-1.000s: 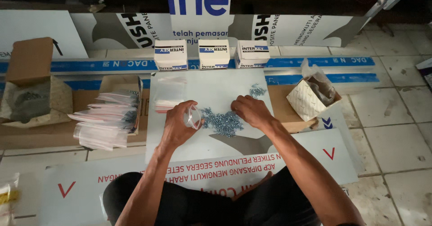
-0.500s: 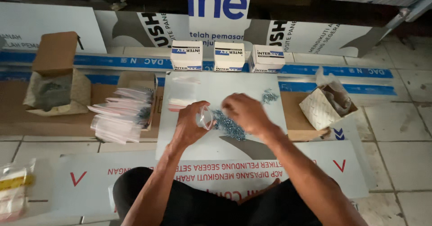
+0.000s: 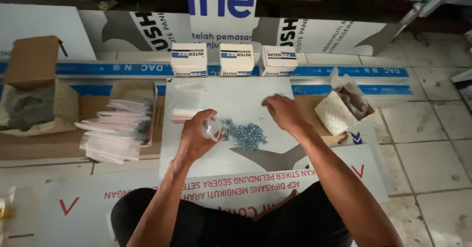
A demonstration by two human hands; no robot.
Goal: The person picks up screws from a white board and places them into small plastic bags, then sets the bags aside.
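A small clear plastic bag (image 3: 212, 127) was gripped mouth-up in the left hand (image 3: 196, 138) beside the screw pile (image 3: 246, 135) at the white board's (image 3: 255, 97) middle, for filling, while the right hand (image 3: 284, 113), loosely curled and empty, was held above.

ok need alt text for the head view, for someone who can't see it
Seen from above, a person's left hand holds a small clear bag beside a pile of screws on a white panel, while the right hand hovers open. Filled bags lie left; three small boxes stand behind.
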